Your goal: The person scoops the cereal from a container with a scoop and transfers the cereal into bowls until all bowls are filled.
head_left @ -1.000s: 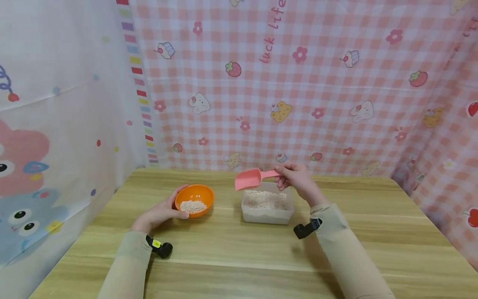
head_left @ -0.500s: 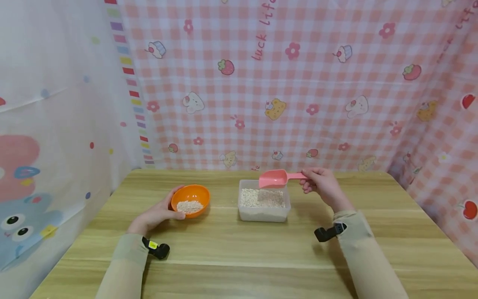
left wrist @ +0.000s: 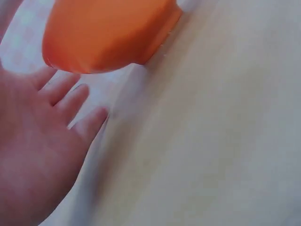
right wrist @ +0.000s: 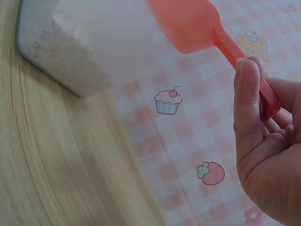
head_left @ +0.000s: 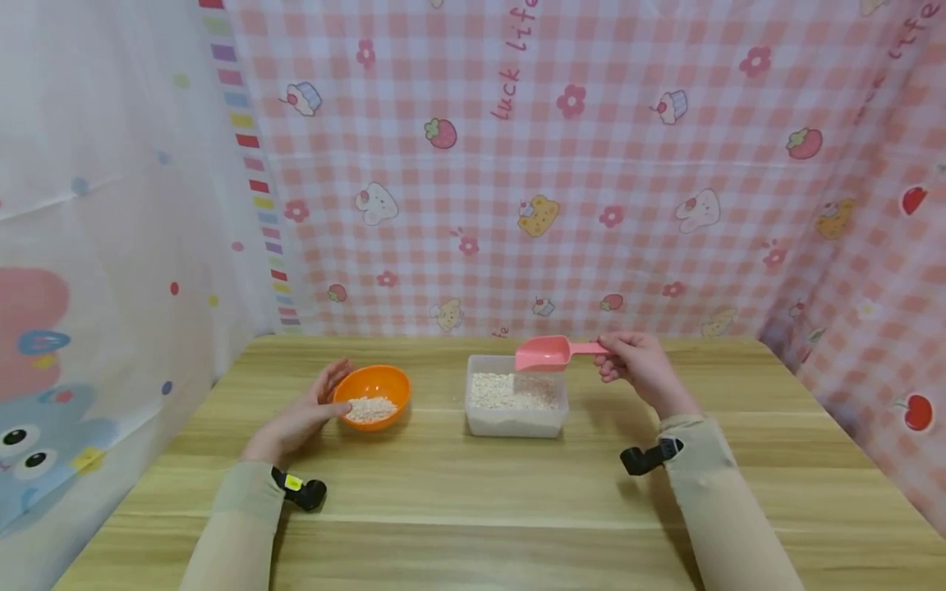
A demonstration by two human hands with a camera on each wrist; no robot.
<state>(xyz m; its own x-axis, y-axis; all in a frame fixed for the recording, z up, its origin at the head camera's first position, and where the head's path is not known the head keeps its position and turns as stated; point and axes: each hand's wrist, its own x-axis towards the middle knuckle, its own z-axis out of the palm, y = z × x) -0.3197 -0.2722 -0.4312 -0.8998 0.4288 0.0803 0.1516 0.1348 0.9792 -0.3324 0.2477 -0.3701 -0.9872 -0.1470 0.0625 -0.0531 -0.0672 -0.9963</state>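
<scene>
**Scoop [head_left: 543, 353] held above box [head_left: 516, 424]; bowl [head_left: 380, 380] stands at left grip [head_left: 298, 420]**

Right grip [head_left: 639, 367]: pinching the handle [right wrist: 228, 48] of the scoop near its end, thumb against fingers. Left grip: fingers extended and spread, not wrapped round anything. The thumb lies at the bowl's near left rim; firm contact cannot be confirmed.

Handling, as judged. The scoop appears to be thin, stiff plastic, light and unlikely to break, with a smooth surface that may turn in a loose pinch. The handle is the proper place of hold, and a hold closer to the blade [right wrist: 188, 23] would give better control of tilt under load. No load shows in the blade. The bowl looks light, rigid and slick; it is best steadied across the rim and outer wall. The flakes [head_left: 491, 391] in the box appear dry and loose, liable to spill if tipped sharply.

Position. The scoop extends left from the right grip, its blade over the far right part of the box and apart from the flakes. The box stands on the table [head_left: 443, 509], left of the right grip. The bowl stands left of the box, well apart from it, just right of the left grip, with a smaller heap of flakes inside.
</scene>
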